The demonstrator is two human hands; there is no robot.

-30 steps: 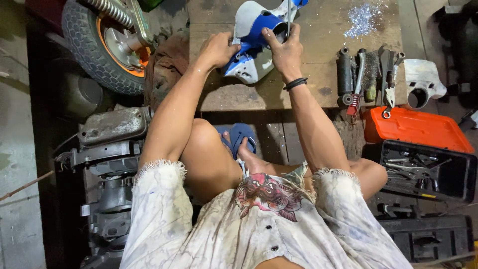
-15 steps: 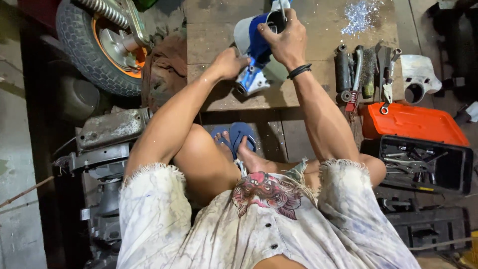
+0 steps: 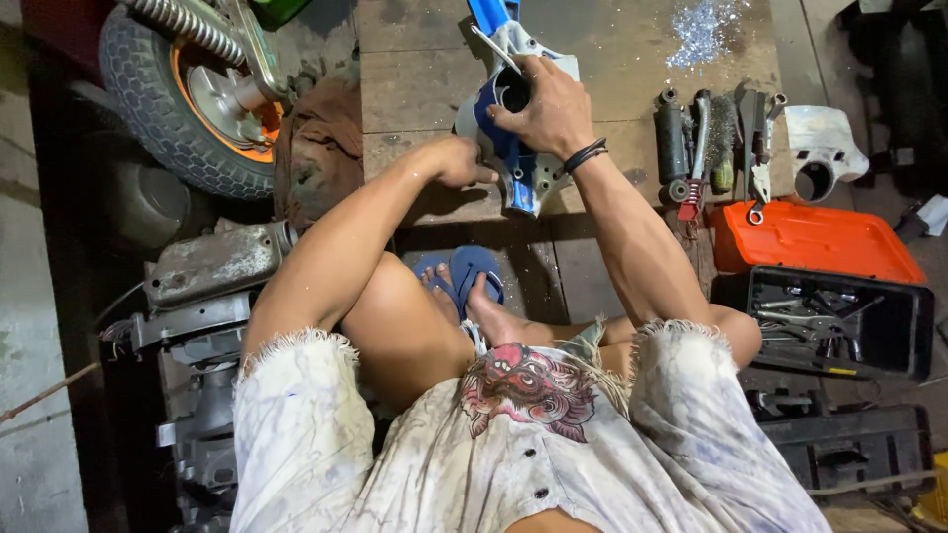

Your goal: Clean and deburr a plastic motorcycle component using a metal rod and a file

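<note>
Blue-and-white plastic motorcycle fairing [image 3: 513, 148] now stands more upright on the wooden floor [image 3: 415, 59] than half a second ago, nose pointing far, lower end near the blue sandal [image 3: 472, 271]. Right hand [image 3: 548, 111] has shifted onto its upper part, fingers curled over the round opening, grasping the panel from the right. Left hand [image 3: 462, 161] is clenched against the panel's left edge, forearm stretched forward. Scooter wheel [image 3: 193, 99] far left; orange toolbox [image 3: 810, 237] right.

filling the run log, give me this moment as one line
left hand grips side of blue-and-white plastic cover | right hand grips its top | cover on wooden floor | orange toolbox at right
</note>
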